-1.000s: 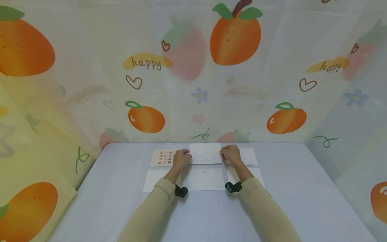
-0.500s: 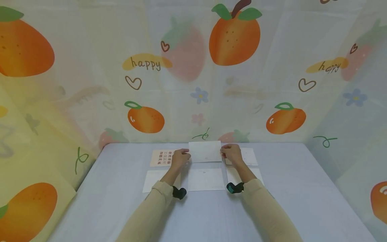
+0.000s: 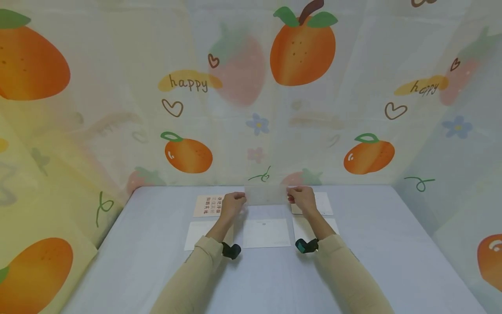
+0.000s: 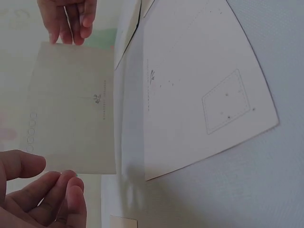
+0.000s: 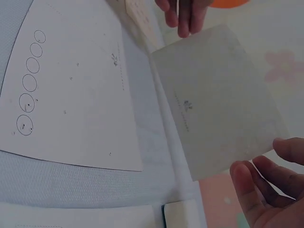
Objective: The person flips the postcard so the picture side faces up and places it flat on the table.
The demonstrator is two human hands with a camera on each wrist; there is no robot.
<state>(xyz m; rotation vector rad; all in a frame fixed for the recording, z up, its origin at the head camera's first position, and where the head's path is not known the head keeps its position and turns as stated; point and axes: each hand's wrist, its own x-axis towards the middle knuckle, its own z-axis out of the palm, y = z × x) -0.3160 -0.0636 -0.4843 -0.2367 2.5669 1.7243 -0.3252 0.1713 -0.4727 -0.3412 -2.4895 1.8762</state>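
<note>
A thin pale postcard [image 3: 266, 195] is raised at the back middle of the table, tilted up between both hands. My left hand [image 3: 234, 203] pinches its left edge, and my right hand [image 3: 303, 198] pinches the right edge. Small print and a row of little boxes show on the card's face in the left wrist view, with thumb and fingertips at its short edge. Below it, another white postcard [image 3: 266, 235] lies flat, bearing a dotted stamp box and a small printed mark. In the right wrist view this flat card [image 5: 71, 85] shows a row of circles.
A card with reddish characters [image 3: 208, 206] lies at back left, a white card [image 3: 198, 235] before it. At right lie a back card [image 3: 323, 204] and a front card [image 3: 302, 226], partly under my forearm. A fruit-print curtain [image 3: 235, 131] hangs behind the table.
The postcard between my hands has tipped from lying nearly flat and bright to a steeper, dimmer, see-through stance. Its lower edge has risen, and both hands stay at its sides.
</note>
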